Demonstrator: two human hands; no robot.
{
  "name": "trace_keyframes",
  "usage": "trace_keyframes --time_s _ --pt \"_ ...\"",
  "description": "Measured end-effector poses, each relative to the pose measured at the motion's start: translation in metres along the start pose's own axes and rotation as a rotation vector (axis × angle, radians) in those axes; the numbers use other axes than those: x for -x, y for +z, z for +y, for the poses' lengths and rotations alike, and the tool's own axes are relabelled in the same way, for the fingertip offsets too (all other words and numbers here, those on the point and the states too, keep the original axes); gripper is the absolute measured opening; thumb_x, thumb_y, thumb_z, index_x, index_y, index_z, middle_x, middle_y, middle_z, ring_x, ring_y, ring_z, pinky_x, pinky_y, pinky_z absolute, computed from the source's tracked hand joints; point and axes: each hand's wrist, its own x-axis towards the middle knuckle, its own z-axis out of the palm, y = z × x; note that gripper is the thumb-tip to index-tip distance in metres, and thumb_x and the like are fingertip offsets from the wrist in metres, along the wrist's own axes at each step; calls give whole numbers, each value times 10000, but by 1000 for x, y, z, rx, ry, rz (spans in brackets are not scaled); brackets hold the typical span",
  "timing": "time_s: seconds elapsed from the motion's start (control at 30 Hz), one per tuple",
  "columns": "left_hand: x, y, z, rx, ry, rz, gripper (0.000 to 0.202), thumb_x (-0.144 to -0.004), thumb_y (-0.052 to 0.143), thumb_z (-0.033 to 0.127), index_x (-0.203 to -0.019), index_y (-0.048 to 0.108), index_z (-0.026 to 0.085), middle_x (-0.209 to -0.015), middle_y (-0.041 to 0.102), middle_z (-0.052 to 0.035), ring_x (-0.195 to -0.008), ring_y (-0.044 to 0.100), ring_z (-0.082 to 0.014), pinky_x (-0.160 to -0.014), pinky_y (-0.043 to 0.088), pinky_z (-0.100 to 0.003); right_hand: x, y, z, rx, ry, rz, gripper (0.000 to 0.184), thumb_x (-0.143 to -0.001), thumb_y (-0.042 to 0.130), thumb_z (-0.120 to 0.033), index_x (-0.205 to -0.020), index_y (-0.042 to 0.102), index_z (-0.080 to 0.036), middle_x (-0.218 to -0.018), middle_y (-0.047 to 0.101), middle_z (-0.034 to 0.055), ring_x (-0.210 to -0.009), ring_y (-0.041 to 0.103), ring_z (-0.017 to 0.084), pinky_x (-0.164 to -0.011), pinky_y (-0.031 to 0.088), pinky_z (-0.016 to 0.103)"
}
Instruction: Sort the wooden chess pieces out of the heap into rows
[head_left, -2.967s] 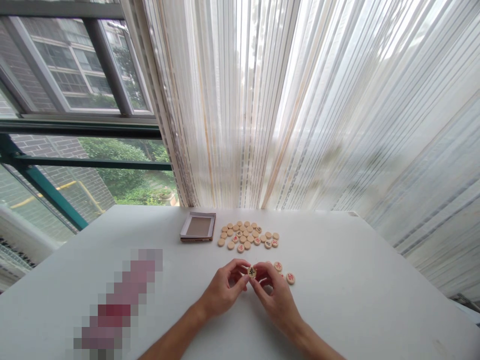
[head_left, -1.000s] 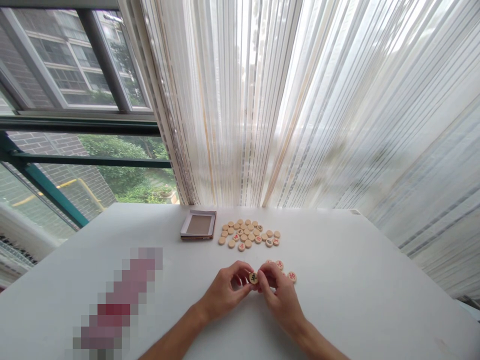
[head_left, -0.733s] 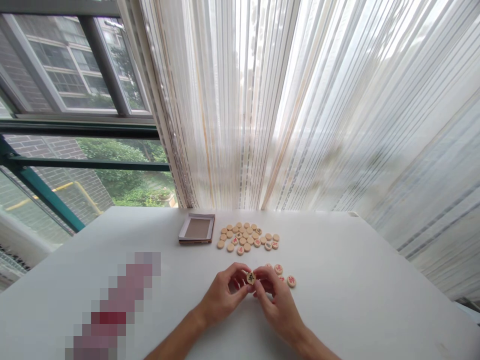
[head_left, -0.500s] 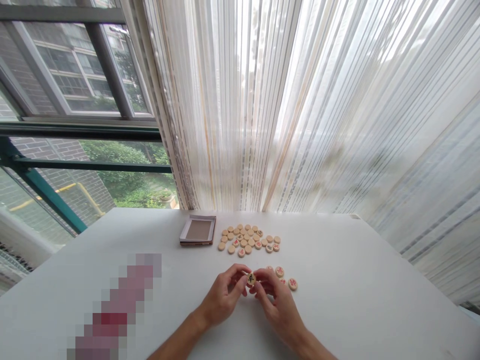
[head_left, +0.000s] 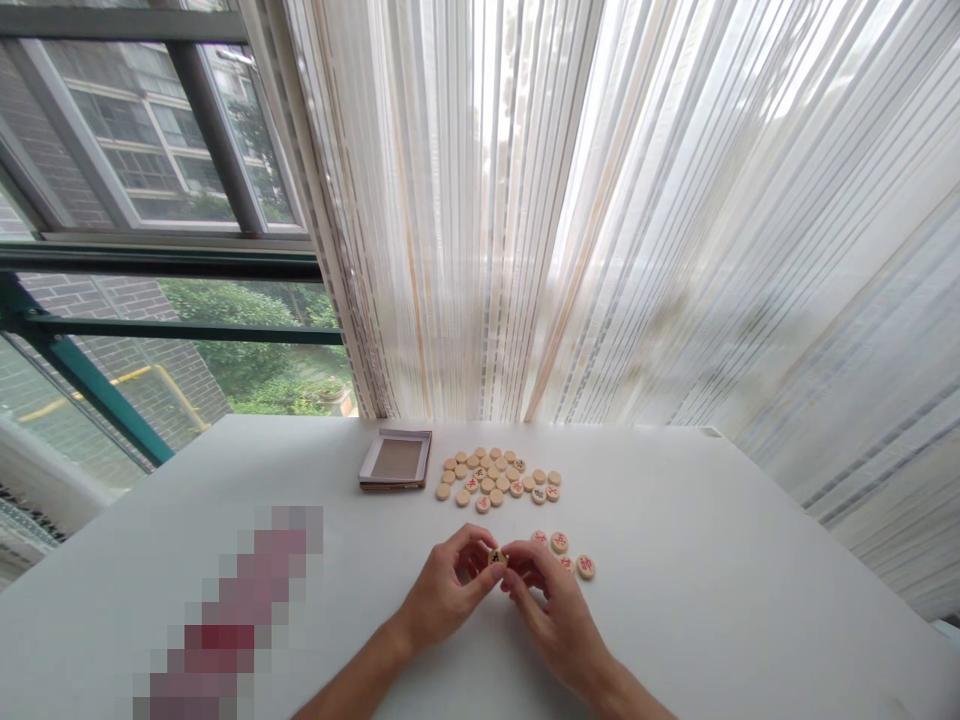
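Note:
My left hand (head_left: 444, 590) and my right hand (head_left: 553, 610) meet above the white table (head_left: 712, 560). Together they pinch one round wooden chess piece (head_left: 497, 557) with a dark character on its face. Both hands have their fingers curled round it. Just right of my right hand lie a few loose pieces (head_left: 571, 553) with red characters. Farther back sits a cluster of several wooden pieces (head_left: 496, 476), some face up in red or black, others blank side up.
A small open cardboard box (head_left: 396, 460) lies left of the cluster. A blurred reddish patch (head_left: 236, 620) covers part of the table's left. Striped sheer curtains (head_left: 600, 220) hang behind the table, with a window (head_left: 150, 200) at the left.
The piece has tilted and turned a little between my fingertips, and my hands stay together at the same spot. The view shifted slightly.

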Motion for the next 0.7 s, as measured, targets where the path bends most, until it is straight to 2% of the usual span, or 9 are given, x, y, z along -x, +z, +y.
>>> trace_keyframes --time_s 0.23,0.5,0.7 --pt "1 0 3 -7 -15 8 218 -883 660 377 -917 610 168 -749 665 -23 -678 603 -147 -639 466 -231 -1 -1 -5 50 -38 -14 103 -936 589 -289 -1007 622 -220 -931 657 42 -777 642 162 -700 544 288" --pt "0 1 6 11 -35 26 273 -926 576 435 -916 608 163 -772 672 -39 -671 614 -153 -662 504 -255 -1 -1 -5 73 -40 -7 115 -935 589 -273 -1032 616 -218 -937 662 43 -794 649 163 -712 549 289" --pt "0 1 9 2 -32 28 276 -945 537 436 -968 609 170 -807 666 -33 -662 616 -145 -653 511 -253 -2 -1 -6 99 1 27 166 -947 569 -328 -1066 617 -222 -931 659 54 -815 649 184 -706 553 298"
